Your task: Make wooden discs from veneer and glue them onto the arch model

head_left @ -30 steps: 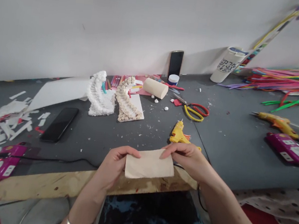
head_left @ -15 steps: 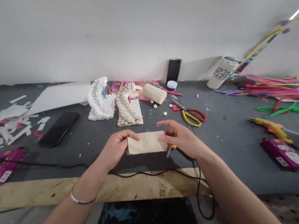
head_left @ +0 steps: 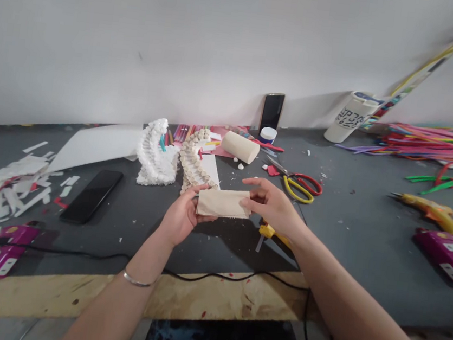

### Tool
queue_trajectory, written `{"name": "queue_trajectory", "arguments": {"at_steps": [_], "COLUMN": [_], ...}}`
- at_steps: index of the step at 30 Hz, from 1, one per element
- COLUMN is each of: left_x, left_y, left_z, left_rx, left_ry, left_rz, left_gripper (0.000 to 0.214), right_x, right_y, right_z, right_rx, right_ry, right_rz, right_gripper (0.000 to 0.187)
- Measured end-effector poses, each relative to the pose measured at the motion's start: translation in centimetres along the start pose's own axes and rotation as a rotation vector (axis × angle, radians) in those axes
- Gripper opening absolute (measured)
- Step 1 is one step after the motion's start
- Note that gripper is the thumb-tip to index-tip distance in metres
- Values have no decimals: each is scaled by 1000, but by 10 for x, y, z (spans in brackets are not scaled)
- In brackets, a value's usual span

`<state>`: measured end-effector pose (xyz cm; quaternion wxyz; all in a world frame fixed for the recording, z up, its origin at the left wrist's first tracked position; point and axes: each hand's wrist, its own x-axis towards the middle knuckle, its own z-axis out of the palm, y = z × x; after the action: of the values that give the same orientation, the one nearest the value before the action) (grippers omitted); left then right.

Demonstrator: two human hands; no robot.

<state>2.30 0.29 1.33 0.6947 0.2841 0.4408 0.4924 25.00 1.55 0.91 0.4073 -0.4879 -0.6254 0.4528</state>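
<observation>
Head view: cluttered worktop [head_left: 351,255]

Above it, the right hand [head_left: 274,207], half-curled with index finger lifted, pinches a beige cloth's [head_left: 222,204] right end; the left hand [head_left: 179,218] grips its left end. The yellow glue gun [head_left: 267,231] lies below the right hand.

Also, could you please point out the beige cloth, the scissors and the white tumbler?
Beige cloth [head_left: 223,203], head view: middle of its visible face.
Scissors [head_left: 286,173], head view: near the pivot.
White tumbler [head_left: 349,119], head view: its lettered side.
</observation>
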Motion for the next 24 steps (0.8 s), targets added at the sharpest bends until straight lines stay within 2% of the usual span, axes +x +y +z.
{"name": "queue_trajectory", "arguments": {"at_steps": [4,10,14,18,21,24], "left_x": [-2,-9,-11,-13,-16,-18], "left_y": [-5,-10,-9,-9,-10,-10], "left_z": [-3,-1,-2,-5,-4,-3], "left_rx": [32,155,152,218,291,330], "left_ry": [-85,-76,-160,-267,-353,-358], "left_rz": [24,81,61,2,-61,-85], "left_gripper": [40,51,49,53,56,58], "right_x": [-5,-8,-10,-10,-12,-14], "right_y": [3,2,1,-2,-7,-12], "right_z": [5,12,9,3,1,0], "right_rx": [-56,27,194,209,153,73], "right_ry": [54,-22,-139,-286,-391,-488], "right_rz": [-36,-30,137,334,324,285], "right_gripper": [45,53,50,60,49,36]}}
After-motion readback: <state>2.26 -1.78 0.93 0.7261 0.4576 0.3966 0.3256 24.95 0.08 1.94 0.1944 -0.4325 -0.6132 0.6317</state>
